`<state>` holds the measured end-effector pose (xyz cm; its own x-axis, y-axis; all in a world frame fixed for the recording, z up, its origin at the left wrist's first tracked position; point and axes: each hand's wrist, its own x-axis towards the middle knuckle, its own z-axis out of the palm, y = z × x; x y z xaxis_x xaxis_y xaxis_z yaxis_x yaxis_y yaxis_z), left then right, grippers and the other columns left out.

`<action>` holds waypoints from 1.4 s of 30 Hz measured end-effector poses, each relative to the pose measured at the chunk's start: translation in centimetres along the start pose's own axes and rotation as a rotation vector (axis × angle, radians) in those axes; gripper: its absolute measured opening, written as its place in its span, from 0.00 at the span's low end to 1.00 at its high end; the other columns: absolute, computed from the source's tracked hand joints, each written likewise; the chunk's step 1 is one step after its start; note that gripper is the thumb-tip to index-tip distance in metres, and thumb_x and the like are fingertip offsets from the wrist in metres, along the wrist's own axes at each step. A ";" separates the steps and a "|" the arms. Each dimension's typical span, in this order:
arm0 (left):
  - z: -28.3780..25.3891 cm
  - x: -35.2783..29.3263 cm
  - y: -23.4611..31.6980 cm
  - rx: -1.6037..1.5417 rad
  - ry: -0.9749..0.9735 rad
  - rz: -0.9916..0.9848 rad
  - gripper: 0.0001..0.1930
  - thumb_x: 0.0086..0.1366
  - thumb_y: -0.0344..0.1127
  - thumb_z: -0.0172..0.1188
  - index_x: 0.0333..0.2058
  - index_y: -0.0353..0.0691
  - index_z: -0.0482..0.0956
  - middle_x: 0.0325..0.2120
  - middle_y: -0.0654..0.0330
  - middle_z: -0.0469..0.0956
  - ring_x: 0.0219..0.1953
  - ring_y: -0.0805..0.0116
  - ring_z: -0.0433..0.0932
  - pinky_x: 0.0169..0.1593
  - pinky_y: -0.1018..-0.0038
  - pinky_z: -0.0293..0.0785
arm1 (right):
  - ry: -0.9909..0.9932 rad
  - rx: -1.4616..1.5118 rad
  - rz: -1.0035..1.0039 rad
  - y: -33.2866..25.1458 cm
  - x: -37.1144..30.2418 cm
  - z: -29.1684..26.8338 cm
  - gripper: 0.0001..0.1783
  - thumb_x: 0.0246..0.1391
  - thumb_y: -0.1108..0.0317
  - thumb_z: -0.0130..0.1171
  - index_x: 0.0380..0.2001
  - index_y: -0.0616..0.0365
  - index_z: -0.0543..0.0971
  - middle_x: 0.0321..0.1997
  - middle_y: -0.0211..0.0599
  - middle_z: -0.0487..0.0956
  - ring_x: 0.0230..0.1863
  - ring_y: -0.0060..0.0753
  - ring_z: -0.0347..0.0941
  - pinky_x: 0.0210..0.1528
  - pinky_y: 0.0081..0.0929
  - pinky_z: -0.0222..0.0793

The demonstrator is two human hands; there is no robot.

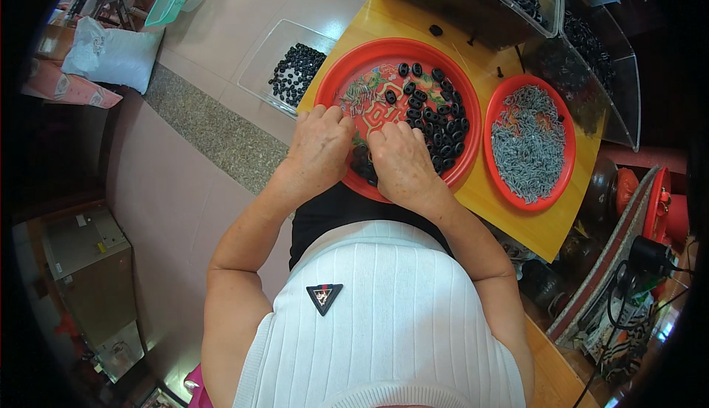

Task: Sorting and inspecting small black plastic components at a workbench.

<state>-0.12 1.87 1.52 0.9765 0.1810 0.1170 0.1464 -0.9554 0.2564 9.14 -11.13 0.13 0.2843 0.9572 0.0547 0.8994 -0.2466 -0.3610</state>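
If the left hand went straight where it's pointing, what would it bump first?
Probably the silvery pieces in the round red tray, though how high the left hand sits is unclear.

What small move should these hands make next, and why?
Perhaps bring the left hand and the right hand together: both are curled over the round red tray with a small gap between them, and loose black pieces and metal pieces lie just beyond. What the hands hold is hidden.
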 end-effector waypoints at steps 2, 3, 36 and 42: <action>0.6 0.3 0.1 -0.137 0.089 0.029 0.10 0.36 0.22 0.57 0.24 0.33 0.72 0.22 0.53 0.68 0.29 0.54 0.68 0.33 0.64 0.64 | 0.018 -0.003 -0.009 -0.1 -0.4 -0.2 0.08 0.35 0.74 0.53 0.25 0.61 0.72 0.29 0.42 0.70 0.35 0.40 0.66 0.36 0.34 0.59; 0.6 0.6 0.0 -0.133 0.085 0.028 0.10 0.36 0.22 0.57 0.24 0.33 0.72 0.22 0.53 0.68 0.29 0.54 0.68 0.33 0.64 0.64 | 0.019 -0.008 -0.010 0.0 -0.4 -0.2 0.08 0.35 0.74 0.53 0.25 0.61 0.72 0.29 0.42 0.70 0.35 0.40 0.66 0.36 0.34 0.59; -0.7 -0.1 0.0 -0.405 0.107 0.125 0.08 0.39 0.19 0.53 0.23 0.34 0.73 0.22 0.54 0.70 0.27 0.56 0.70 0.31 0.68 0.66 | 0.250 0.517 0.023 0.8 -1.6 -1.2 0.06 0.39 0.80 0.51 0.25 0.64 0.68 0.25 0.46 0.69 0.29 0.44 0.67 0.32 0.35 0.63; 0.1 -0.5 1.3 -0.904 0.290 0.002 0.08 0.44 0.16 0.53 0.24 0.34 0.72 0.22 0.57 0.69 0.27 0.63 0.71 0.30 0.75 0.67 | 0.182 1.071 0.324 1.4 -3.3 -1.1 0.04 0.46 0.79 0.51 0.28 0.63 0.70 0.23 0.30 0.71 0.24 0.19 0.67 0.27 0.17 0.63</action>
<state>-0.42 0.51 1.65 0.8816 0.3466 0.3205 -0.1515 -0.4352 0.8875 9.84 -14.78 0.48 0.5745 0.8143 -0.0831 0.0525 -0.1380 -0.9890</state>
